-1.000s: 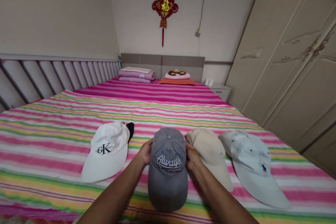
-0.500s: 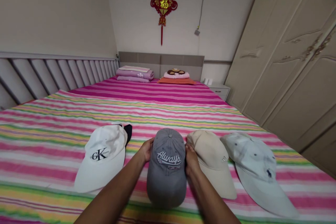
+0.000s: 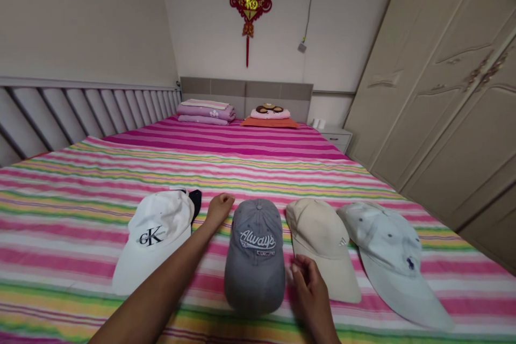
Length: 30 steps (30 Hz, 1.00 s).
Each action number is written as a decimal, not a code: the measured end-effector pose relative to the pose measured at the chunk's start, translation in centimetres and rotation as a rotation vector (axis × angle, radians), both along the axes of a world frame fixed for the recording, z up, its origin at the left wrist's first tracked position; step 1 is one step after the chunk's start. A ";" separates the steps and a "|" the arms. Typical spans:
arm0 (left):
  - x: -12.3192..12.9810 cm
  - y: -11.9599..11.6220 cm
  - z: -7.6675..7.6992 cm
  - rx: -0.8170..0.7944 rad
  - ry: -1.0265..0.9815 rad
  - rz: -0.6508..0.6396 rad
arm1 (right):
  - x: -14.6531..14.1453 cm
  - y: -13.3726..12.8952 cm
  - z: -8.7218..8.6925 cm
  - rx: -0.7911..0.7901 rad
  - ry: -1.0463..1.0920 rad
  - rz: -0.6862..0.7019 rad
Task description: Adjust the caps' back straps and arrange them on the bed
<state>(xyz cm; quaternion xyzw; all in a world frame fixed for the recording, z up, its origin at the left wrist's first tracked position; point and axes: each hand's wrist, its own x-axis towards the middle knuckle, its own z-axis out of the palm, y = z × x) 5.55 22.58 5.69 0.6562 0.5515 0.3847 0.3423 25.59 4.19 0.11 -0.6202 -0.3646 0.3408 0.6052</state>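
A grey baseball cap (image 3: pixel 256 258) with "Always" stitched in white lies in the middle, its brim toward me. My left hand (image 3: pixel 220 209) is just off its upper left side, empty, the fingers loosely bent. On the other side, my right hand (image 3: pixel 309 286) is between the grey cap and a beige cap (image 3: pixel 322 236), with thumb and bent fingers apart and nothing in them. A white cap (image 3: pixel 163 226) with "CK" lettering and a black part at its back lies left of my left forearm. Farthest right is a pale cap (image 3: pixel 389 242) with a small dark emblem.
All the caps rest on a striped sheet (image 3: pixel 226 172) over a bed. Folded purple bedding (image 3: pixel 207 113) and a pink folded item (image 3: pixel 270 113) sit by the headboard (image 3: pixel 226 87). A slatted rail (image 3: pixel 80 110) runs along the left, a wardrobe (image 3: pixel 439 107) along the right.
Both hands have let go of the grey cap. My left hand moved up and away to the left; my right hand moved down and right. The caps stay in the same arrangement.
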 end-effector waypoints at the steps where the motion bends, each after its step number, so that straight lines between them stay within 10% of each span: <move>1: 0.3 0.0 0.8 0.067 0.052 -0.002 | -0.2 -0.7 -0.2 -0.007 -0.025 0.023; 9: 4.3 -1.3 4.7 0.261 0.419 -0.314 | -1.8 -2.9 -2.2 -0.347 0.184 0.354; 24: 6.5 -1.2 5.6 0.275 0.685 -0.349 | -2.1 -3.6 -0.8 -0.452 0.314 0.375; 30: 6.6 -1.3 5.9 0.270 0.683 -0.340 | -2.2 -4.1 -0.6 -0.410 0.729 0.257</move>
